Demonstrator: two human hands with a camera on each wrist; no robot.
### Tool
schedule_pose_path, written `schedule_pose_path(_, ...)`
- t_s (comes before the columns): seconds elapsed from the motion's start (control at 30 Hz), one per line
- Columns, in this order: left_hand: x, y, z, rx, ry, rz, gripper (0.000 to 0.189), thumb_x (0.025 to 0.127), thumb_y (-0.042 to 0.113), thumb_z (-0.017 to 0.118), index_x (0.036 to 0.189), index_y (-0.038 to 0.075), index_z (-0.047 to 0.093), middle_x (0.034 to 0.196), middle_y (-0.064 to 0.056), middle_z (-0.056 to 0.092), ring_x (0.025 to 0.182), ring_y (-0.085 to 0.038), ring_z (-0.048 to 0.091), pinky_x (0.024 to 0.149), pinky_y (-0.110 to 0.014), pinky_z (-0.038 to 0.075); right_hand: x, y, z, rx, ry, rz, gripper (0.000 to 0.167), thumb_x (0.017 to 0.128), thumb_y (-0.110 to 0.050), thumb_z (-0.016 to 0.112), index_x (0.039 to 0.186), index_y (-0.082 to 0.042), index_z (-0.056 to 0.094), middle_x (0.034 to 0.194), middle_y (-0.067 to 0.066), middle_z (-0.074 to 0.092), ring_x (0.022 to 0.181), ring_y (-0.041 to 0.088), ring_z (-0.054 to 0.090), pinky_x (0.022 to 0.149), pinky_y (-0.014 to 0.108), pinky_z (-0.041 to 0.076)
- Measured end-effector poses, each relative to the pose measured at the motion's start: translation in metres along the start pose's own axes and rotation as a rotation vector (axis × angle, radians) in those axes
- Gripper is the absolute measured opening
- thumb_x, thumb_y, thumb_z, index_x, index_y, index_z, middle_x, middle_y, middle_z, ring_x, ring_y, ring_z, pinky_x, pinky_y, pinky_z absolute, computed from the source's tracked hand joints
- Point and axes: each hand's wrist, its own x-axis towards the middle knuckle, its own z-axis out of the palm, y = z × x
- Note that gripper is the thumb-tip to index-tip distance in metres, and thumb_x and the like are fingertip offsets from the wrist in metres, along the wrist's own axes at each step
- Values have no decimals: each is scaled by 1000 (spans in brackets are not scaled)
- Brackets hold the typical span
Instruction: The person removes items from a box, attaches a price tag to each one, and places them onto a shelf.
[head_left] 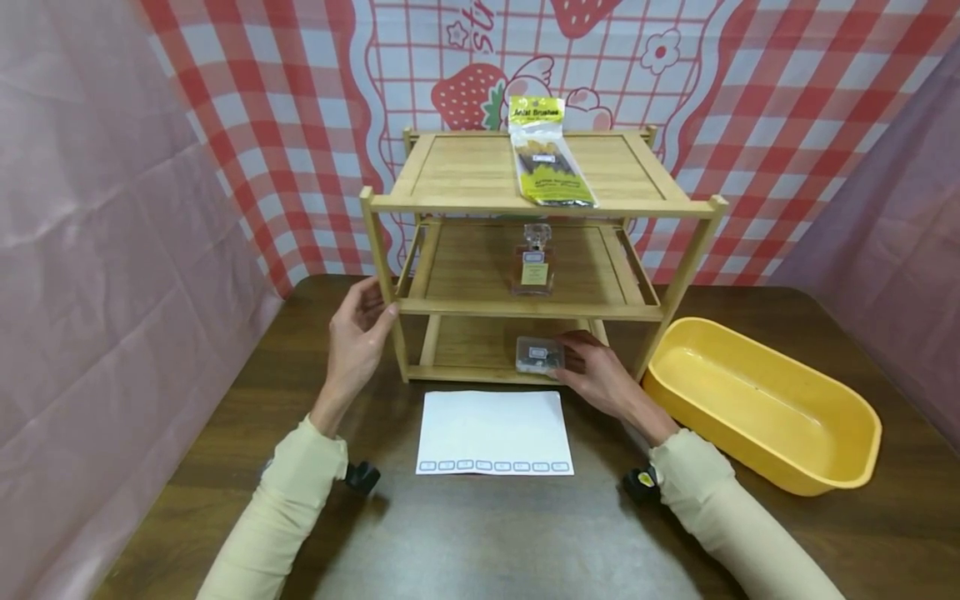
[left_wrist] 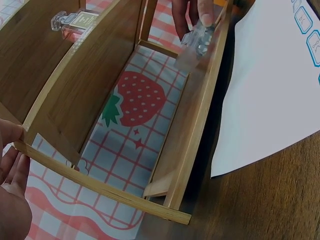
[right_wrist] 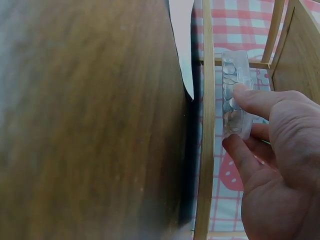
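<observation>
A three-tier wooden shelf (head_left: pixel 457 175) stands at the back of the table. My left hand (head_left: pixel 356 340) holds its front left post beside the middle tier, thumb in front and fingers behind. Down at the bottom tier, my right hand (head_left: pixel 602 382) grips a small clear plastic box (head_left: pixel 538 357) by its right side. The right wrist view shows the thumb and fingers pinching this box (right_wrist: pixel 232 102), with rounded clear compartments or pieces inside; its exact contents are unclear. Whether the box touches the bottom board I cannot tell.
A glass perfume bottle (head_left: pixel 533 267) stands on the middle tier. On the top tier lies a packet of artist brushes (head_left: pixel 551 162). White paper with a row of labels (head_left: pixel 495 429) lies before the shelf. To the right sits a yellow plastic basin (head_left: pixel 757 408).
</observation>
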Motion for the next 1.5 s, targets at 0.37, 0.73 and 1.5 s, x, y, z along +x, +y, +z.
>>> schedule_pose_path(0.37, 0, -1, 1, 1, 4, 1, 38, 96, -11, 63, 133, -10, 56, 120, -28, 63, 110, -30, 61, 101, -33, 51, 9, 0, 3, -23, -35, 38, 50, 91, -8, 79, 134, 10, 61, 135, 28, 56, 119, 42, 61, 97, 50, 55)
schedule_pose_path(0.73, 0, -1, 1, -1, -3, 10, 39, 96, -11, 64, 134, -10, 56, 120, -26, 63, 110, -29, 61, 100, -34, 52, 14, 0, 6, -21, -43, 59, 51, 92, -8, 78, 135, 11, 59, 135, 30, 55, 114, 44, 64, 95, 51, 56)
schedule_pose_path(1.5, 0, -2, 1, -7, 6, 11, 38, 96, -12, 63, 133, -10, 56, 120, -28, 63, 111, -34, 61, 102, -34, 51, 25, -1, 12, -47, -93, 70, 52, 93, -8, 77, 138, 9, 57, 139, 29, 53, 122, 44, 58, 100, 53, 52)
